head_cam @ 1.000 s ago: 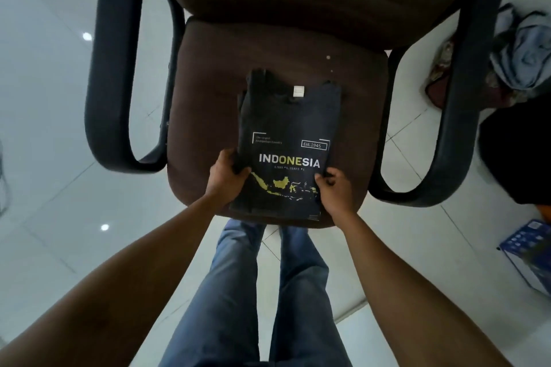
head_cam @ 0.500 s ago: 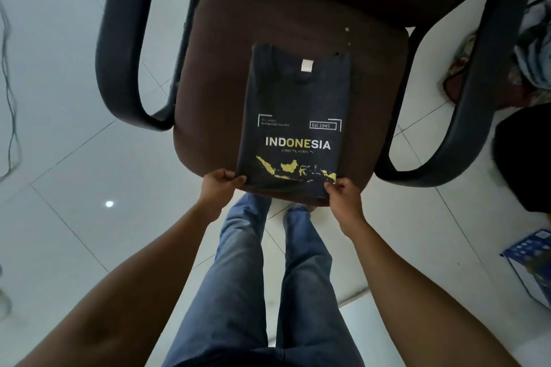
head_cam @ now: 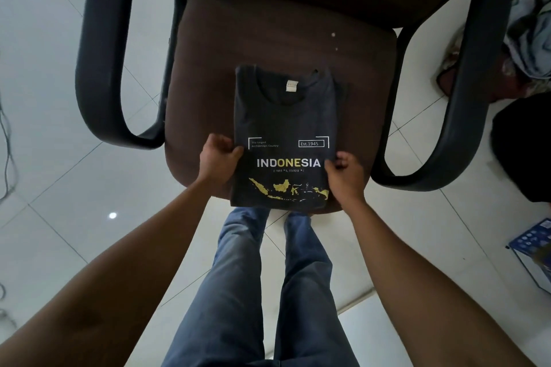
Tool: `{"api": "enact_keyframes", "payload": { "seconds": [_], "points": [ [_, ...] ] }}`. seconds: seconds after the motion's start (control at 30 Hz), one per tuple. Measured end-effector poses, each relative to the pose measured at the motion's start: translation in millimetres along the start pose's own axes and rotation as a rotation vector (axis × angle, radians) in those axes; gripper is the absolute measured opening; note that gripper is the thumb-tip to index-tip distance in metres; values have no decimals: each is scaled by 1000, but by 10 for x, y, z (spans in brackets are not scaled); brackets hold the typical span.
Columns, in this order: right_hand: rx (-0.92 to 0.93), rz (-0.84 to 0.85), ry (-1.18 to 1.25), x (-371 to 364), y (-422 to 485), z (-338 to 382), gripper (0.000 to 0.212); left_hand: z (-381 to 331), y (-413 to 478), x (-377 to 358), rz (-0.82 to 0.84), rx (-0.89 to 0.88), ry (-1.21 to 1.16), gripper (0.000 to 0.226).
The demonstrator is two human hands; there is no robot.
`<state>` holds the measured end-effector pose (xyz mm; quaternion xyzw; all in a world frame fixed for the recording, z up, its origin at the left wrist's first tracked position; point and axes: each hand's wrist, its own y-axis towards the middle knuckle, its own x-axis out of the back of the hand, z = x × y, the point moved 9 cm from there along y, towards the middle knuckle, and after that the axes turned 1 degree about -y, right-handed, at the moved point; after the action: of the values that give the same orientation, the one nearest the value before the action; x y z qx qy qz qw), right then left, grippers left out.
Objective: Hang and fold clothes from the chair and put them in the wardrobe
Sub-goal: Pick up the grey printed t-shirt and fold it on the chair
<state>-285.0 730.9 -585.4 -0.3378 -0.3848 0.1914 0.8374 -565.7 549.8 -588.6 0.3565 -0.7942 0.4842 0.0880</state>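
At nine o'clock my left grip [head_cam: 219, 158] is pinching the side edge of the folded dark grey cotton T-shirt with the white-and-yellow INDONESIA print [head_cam: 286, 116], probably keeping its folds together. The shirt is lying flat on the brown padded chair seat [head_cam: 208, 68], collar toward twelve, hem at the front edge. At three o'clock my right grip [head_cam: 344, 176] is pinching the opposite edge, likely readying a level lift.

1 head-worn wide-angle camera looks almost straight down from close above the chair [head_cam: 208, 68], the wearer's legs [head_cam: 238, 292] below.
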Motion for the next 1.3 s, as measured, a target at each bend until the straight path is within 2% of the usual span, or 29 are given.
{"api": "enact_keyframes", "payload": {
  "seconds": [0.17,0.27,0.37,0.43,0.53,0.73,0.8,0.9,1.0,1.1,1.3],
  "points": [
    [134,-49,74,43,566,641,33,-597,545,-123,78,-119,-116,22],
    [150,2,46,-47,839,904,33,-831,723,-206,103,-154,-139,20],
    [110,109,13,-199,935,930,18,-878,760,-286,133,-141,-138,21],
    [28,135,140,-186,901,841,6,-868,736,-299,147,-114,-172,25],
    [-134,130,373,-107,833,618,11,-893,715,-313,173,-124,-198,27],
    [-163,171,516,-101,866,605,30,-946,807,-317,163,-129,-212,28],
    [-105,186,488,-106,976,761,32,-972,843,-327,162,-144,-214,31],
    [-28,147,311,-93,1133,925,22,-1041,864,-343,170,-161,-208,33],
    [-129,48,286,21,1228,830,16,-1088,884,-333,165,-162,-204,33],
    [-166,7,249,102,1246,709,23,-1106,887,-339,171,-159,-199,31],
    [12,-37,172,113,1274,873,25,-1129,989,-286,133,-172,-240,32]
  ]
}}
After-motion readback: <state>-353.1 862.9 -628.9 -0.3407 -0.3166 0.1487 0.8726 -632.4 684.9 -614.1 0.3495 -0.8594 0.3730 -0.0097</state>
